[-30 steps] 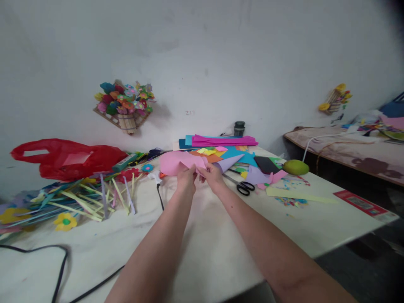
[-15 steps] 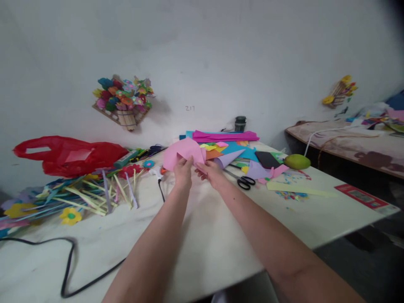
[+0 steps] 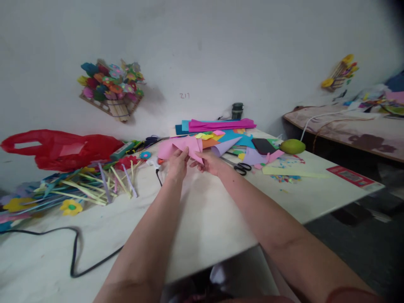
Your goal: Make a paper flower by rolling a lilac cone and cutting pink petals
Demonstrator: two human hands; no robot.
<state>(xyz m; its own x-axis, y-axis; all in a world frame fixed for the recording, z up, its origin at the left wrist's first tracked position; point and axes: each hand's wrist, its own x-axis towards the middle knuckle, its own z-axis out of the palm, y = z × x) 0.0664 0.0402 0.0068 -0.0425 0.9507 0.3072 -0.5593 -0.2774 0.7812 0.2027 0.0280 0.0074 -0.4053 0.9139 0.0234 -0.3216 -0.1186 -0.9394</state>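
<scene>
Both of my arms reach forward over the white table [image 3: 205,219]. A pink sheet of paper [image 3: 181,147] is held up just above the table between my hands. My left hand [image 3: 176,165] pinches its lower edge with fingers closed. My right hand [image 3: 211,162] grips the paper's right corner, fingers curled. Behind the paper lies a heap of coloured paper sheets [image 3: 221,130]. Black scissors [image 3: 240,166] lie just right of my right hand.
A red plastic bag [image 3: 59,148] and a pile of paper strips and flowers [image 3: 78,187] lie at the left. A black cable [image 3: 74,252] loops near the front. A dark phone [image 3: 263,146], a green fruit [image 3: 292,146] and a red leaflet [image 3: 351,176] are at the right.
The pink sheet has been turned and folded flatter between my hands. My view has tipped up a little, so everything sits lower left.
</scene>
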